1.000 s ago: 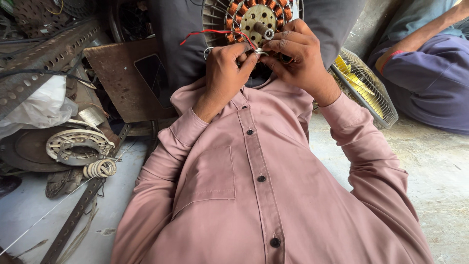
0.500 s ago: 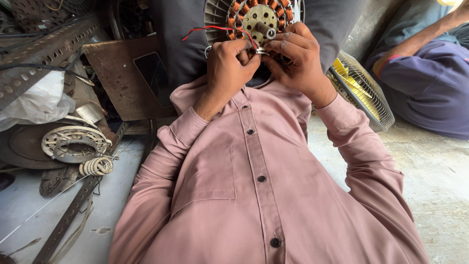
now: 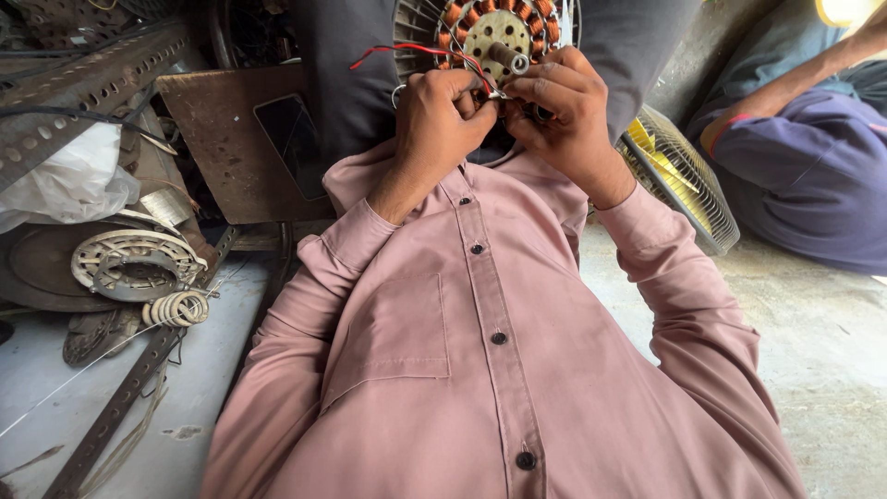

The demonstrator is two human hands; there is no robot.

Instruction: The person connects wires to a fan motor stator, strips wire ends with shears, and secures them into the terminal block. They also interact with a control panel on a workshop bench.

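We see a fan motor stator [image 3: 494, 32] with copper-coloured windings at the top edge of the view, its upper part cut off by the frame. Both of the person's hands meet just below its central shaft [image 3: 510, 61]. The left hand [image 3: 443, 115] pinches thin wires [image 3: 494, 91] with thumb and fingers pressed together; the right hand [image 3: 564, 106] does the same from the other side, its grip closed on the same wire ends. The point where the fingertips meet is small and partly hidden, so we cannot tell whether the wires are twisted or only held. A red wire [image 3: 407, 48] loops away to the left of the stator.

Below the stator the pink buttoned shirt [image 3: 480, 351] fills most of the view and hides the lap and whatever carries the stator. To the right of the stator lies a round fan guard [image 3: 684, 185] with yellow blades behind it, and beyond it another person in dark blue clothing [image 3: 813, 176], mostly cut off. Left of the stator sit a brown metal plate [image 3: 231, 139], a white plastic bag [image 3: 69, 180], a wound ring [image 3: 134, 259] and a small wire coil [image 3: 176, 308], in clutter that is hard to sort out.
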